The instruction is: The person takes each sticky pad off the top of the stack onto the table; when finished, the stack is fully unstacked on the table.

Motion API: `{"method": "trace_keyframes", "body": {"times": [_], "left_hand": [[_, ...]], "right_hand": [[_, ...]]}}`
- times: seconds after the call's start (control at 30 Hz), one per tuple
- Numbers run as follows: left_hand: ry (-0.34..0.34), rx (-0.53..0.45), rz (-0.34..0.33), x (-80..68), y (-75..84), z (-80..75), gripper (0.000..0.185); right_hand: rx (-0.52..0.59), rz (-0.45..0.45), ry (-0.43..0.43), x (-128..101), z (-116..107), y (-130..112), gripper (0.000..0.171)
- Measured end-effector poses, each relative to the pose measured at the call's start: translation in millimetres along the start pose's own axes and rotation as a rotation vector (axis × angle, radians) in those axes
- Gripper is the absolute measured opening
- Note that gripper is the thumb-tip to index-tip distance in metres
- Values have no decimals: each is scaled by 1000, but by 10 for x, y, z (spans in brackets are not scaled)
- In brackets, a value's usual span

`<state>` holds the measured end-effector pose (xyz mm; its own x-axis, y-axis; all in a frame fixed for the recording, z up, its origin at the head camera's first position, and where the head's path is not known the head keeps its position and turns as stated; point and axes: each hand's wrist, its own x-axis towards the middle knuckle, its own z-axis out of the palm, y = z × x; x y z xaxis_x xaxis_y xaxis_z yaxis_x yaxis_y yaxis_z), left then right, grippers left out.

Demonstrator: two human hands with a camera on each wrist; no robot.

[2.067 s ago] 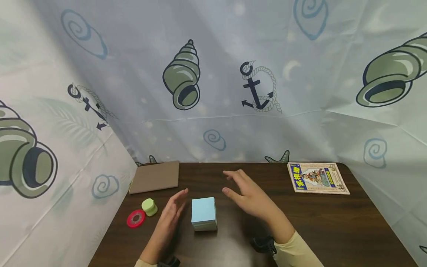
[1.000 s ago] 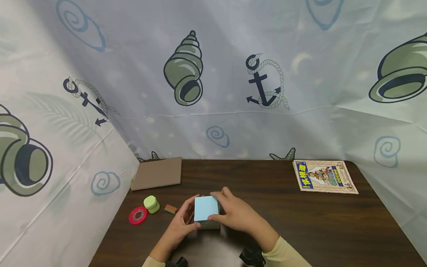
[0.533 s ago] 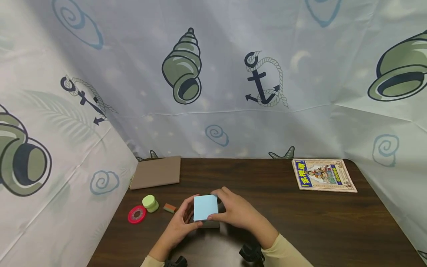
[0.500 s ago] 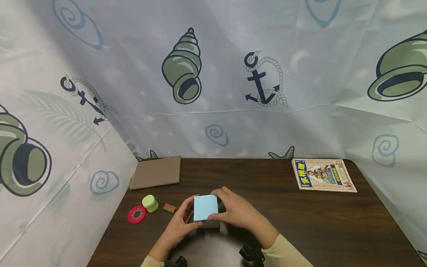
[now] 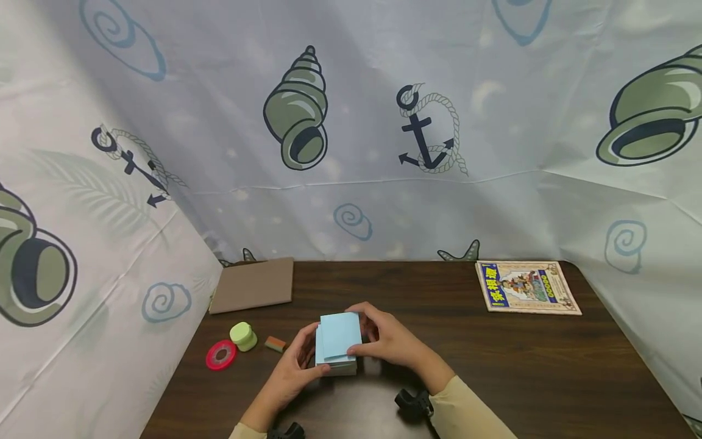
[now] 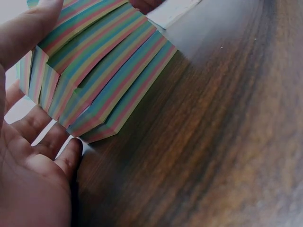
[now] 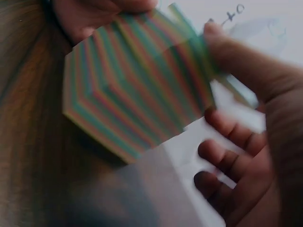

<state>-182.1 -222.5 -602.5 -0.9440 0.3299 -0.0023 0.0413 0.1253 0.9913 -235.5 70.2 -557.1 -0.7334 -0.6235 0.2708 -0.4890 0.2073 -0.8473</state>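
Note:
A stack of sticky note pads (image 5: 339, 369) stands on the table with a light blue top; the wrist views show striped, many-coloured sides. My left hand (image 5: 289, 373) grips the stack from the left, thumb at the front and fingers round the far side. With thumb and fingers, my right hand (image 5: 392, 342) pinches the top pad (image 5: 342, 334), which sits shifted and slightly tilted towards the back right, over the stack below. In the left wrist view the pads' striped edges (image 6: 106, 71) lie unevenly. The right wrist view is blurred at the top pad.
Left of the hands lie a red ring-shaped roll (image 5: 220, 355), a light green lidded pot (image 5: 244, 336) and a small orange-and-green block (image 5: 276, 344). A brown board (image 5: 252, 285) lies at the back left, a printed booklet (image 5: 528, 288) at the back right. Patterned cloth encloses the table.
Both hands have closed in on the stack from either side. In the last half second, the right hand has shifted the top pad up and to the back right; the left hand stays round the stack.

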Motion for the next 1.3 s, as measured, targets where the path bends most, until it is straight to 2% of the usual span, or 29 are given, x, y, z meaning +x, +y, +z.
{"method": "trace_keyframes", "body": {"times": [0.13, 0.3, 0.47, 0.6, 0.73, 0.97, 1.03, 1.17, 1.3], "left_hand": [[-13, -2, 13, 3, 23, -3, 90], [-6, -6, 10, -2, 70, -5, 91], [-8, 7, 30, -15, 88, -5, 90], [-6, 19, 27, -16, 96, -6, 89], [-2, 18, 8, -12, 96, -4, 89], [-8, 10, 0, -10, 92, -2, 89], [-7, 14, 0, -12, 86, -4, 89], [-7, 22, 2, -16, 75, -9, 88], [-3, 25, 3, -7, 83, -16, 89]], "right_hand": [[199, -50, 39, -8, 42, 129, 68], [369, -118, 95, -16, 36, 232, 61], [503, -108, 166, -36, -18, 324, 64], [567, -84, 269, -49, -72, 412, 72], [575, -54, 397, -53, -120, 506, 71], [446, 10, 562, 26, -153, 608, 29], [415, 40, 591, 76, -167, 632, 24], [385, 100, 611, 188, -205, 699, 24], [340, 146, 554, 284, -240, 722, 24]]}}
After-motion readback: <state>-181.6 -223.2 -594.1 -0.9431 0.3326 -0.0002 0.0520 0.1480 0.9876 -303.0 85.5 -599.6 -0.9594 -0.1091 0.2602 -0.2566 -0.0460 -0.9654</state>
